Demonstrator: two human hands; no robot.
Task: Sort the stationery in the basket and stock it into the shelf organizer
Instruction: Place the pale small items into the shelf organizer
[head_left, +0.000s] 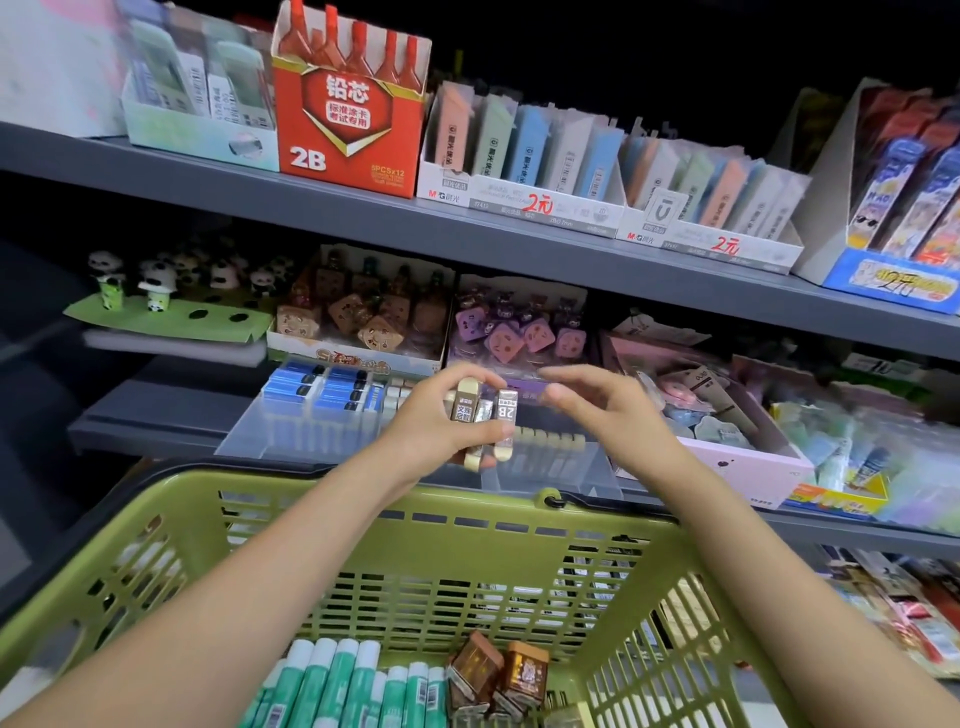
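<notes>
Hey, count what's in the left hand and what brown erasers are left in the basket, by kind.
Erasers held in left hand: 3
Brown erasers in basket: at least 2
Total: 5

The single wide-angle view came from a camera worn on the person's head, which faced forward and down over both forearms toward a grey metal shop shelf (363, 208) that ran slanted across the upper frame, its lines bowed by the lens. It sat close, so the green slotted plastic basket (467, 525) filled the bottom of the frame right under the camera, while the clear plastic shelf organizer (291, 431) lay just beyond the basket's far rim. No second view was given, so no part of the scene was shared.
</notes>
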